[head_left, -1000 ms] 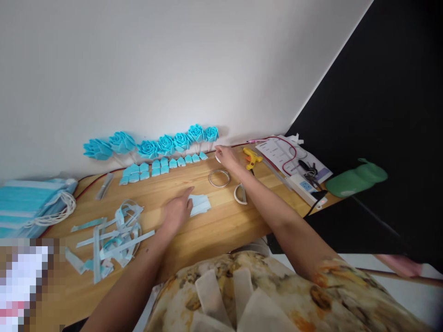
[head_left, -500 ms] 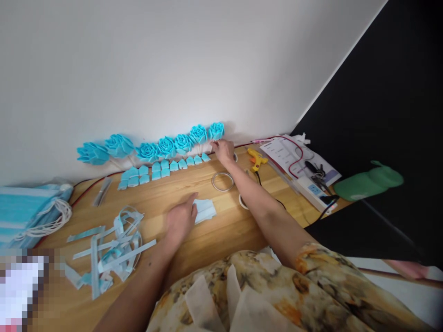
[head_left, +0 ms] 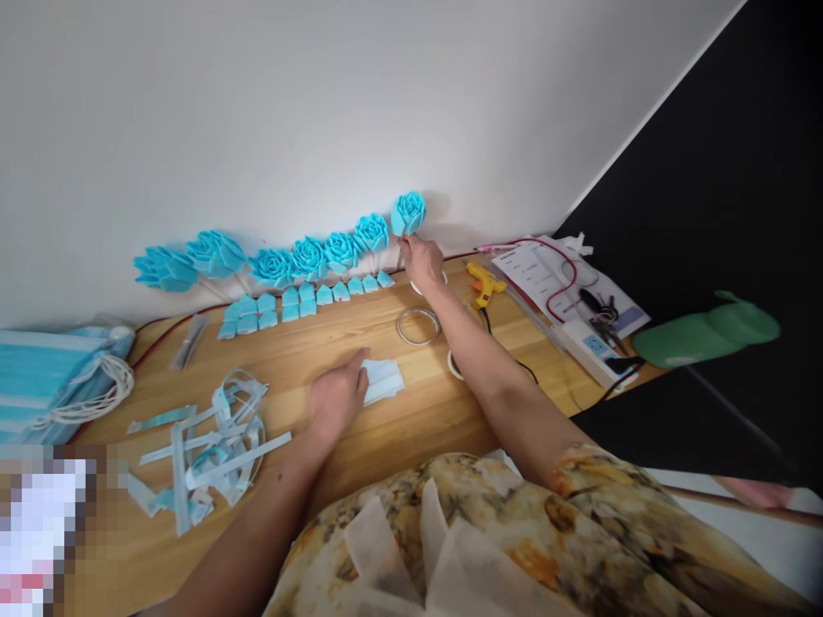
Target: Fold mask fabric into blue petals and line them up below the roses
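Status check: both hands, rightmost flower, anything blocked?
Right hand: grip just below rightmost blue flower, head up. Left hand: beside pale sheets. Right forearm partly hides white ring.

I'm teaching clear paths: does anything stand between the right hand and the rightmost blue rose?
Nothing visible does: the right hand pinches the rightmost blue rose just below its bloom. The metal ring lies nearer the person, clear of it.

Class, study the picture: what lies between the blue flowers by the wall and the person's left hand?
In the head view, small folded blue pieces lie nearest the blue flowers; then bare wooden tabletop stretches to the left hand.
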The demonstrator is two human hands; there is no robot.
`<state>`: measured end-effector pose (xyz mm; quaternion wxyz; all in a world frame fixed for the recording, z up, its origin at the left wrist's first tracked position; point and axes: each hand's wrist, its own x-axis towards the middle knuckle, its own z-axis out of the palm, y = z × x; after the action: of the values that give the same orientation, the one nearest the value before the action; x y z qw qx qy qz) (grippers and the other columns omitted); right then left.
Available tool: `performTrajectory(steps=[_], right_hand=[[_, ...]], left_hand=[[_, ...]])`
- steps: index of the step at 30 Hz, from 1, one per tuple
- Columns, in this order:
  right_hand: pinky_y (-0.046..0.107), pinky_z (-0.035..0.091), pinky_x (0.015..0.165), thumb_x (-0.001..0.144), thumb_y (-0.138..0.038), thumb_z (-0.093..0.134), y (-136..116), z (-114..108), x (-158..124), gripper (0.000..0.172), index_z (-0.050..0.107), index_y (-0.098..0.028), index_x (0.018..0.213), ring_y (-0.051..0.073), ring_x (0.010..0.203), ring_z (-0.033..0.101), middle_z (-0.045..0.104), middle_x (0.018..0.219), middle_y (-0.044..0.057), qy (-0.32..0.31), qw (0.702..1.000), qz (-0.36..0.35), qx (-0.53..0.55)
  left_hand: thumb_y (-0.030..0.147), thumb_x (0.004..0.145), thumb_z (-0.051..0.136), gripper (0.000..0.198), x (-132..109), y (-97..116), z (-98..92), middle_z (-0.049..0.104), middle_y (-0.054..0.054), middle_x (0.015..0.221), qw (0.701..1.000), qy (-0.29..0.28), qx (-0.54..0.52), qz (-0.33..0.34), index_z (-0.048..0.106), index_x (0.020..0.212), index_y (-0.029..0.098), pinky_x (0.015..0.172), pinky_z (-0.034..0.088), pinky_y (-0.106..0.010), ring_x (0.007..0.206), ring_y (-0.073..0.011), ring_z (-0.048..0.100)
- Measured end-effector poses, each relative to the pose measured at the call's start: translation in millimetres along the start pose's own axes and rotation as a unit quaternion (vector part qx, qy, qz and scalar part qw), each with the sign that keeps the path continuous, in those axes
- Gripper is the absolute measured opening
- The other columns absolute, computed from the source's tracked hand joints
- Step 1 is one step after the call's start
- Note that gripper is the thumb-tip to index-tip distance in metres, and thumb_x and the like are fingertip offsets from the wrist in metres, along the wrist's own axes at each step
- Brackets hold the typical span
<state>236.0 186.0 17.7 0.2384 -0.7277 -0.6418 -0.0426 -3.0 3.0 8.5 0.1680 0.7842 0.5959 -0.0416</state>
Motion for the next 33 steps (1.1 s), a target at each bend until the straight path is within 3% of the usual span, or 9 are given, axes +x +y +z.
performTrajectory(steps=[7,19,25,33], right_hand=[[0.034,0.046,0.085,0.111,-0.034,0.039,5,-12,4,0.041,0.07,-0.016,0.13,0.028,0.103,0.073,0.079,0.116,0.014,-0.002,1.0,0.004,-0.017],[0.033,0.046,0.083,0.109,-0.034,0.041,24,-10,-12,0.041,0.075,-0.013,0.12,0.031,0.102,0.074,0.08,0.113,0.019,-0.02,0.999,0.029,-0.013],[0.031,0.048,0.087,0.108,-0.034,0.042,23,-9,-7,0.039,0.068,-0.018,0.131,0.026,0.108,0.073,0.078,0.123,0.012,-0.019,1.0,0.018,0.016],[0.031,0.049,0.086,0.108,-0.038,0.044,27,-9,3,0.038,0.073,-0.016,0.119,0.027,0.105,0.074,0.08,0.116,0.014,-0.04,0.998,0.033,0.027]], left_hand=[[0.033,0.107,0.039,0.052,0,3,-3.1,0.08,-0.012,0.116,1.0,-0.001,0.003,-0.008,0.05,0.157,0.024,0.085,0.053,-0.032,0.107,-0.0259,0.075],[0.033,0.107,0.038,0.051,0,1,-1.3,0.08,-0.012,0.117,1.0,0.018,0.0,-0.006,0.052,0.156,0.028,0.086,0.054,-0.035,0.106,-0.0277,0.076],[0.032,0.107,0.037,0.051,-1,2,-3.3,0.079,-0.013,0.118,1.0,0.018,-0.004,-0.002,0.052,0.156,0.025,0.087,0.054,-0.035,0.107,-0.0274,0.076],[0.032,0.107,0.038,0.051,-1,4,-3.2,0.08,-0.012,0.118,1.0,0.019,-0.001,-0.002,0.053,0.155,0.026,0.087,0.054,-0.034,0.108,-0.0272,0.076]])
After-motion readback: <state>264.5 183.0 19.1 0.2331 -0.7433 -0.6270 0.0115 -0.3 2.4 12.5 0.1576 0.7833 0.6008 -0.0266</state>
